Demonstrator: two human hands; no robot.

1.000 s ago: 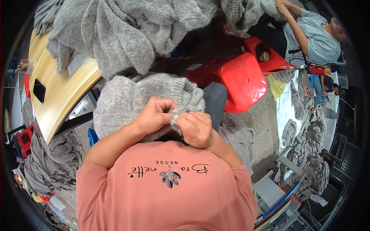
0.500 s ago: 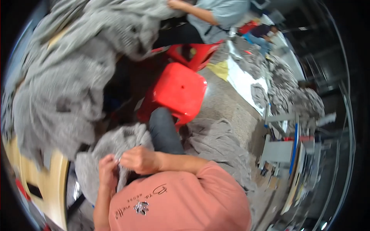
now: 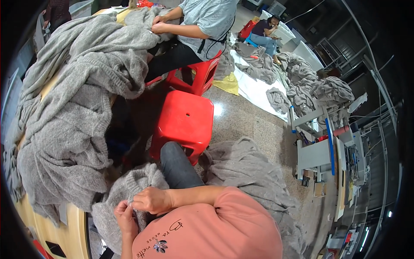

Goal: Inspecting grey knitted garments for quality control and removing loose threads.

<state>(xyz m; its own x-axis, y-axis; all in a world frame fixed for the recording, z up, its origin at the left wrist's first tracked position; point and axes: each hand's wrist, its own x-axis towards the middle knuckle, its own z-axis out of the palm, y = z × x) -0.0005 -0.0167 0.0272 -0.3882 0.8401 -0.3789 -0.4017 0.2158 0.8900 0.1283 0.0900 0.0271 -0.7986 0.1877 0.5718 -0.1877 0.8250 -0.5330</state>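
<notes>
the grey knit garment is bunched in the person's lap, to the left of a dark trousered leg. the left hand has its thumb and fingers closed in a pinch at the garment's edge. the right hand is curled tight right beside it, the fingertips of both meeting on the knit; the spot is small, so exactly which bit of edge they grip is hard to tell.

beyond the knee stands a red stool, its seat bare. to the left, a large heap of grey knits covers much of the wooden bench and hangs over its side; a dark phone lies near the bench's edge. at the heap's far end, a co-worker has both hands on grey knit. to the right, grey cloth lies in folds beside the person, and farther off a white sheet is spread on the floor.
</notes>
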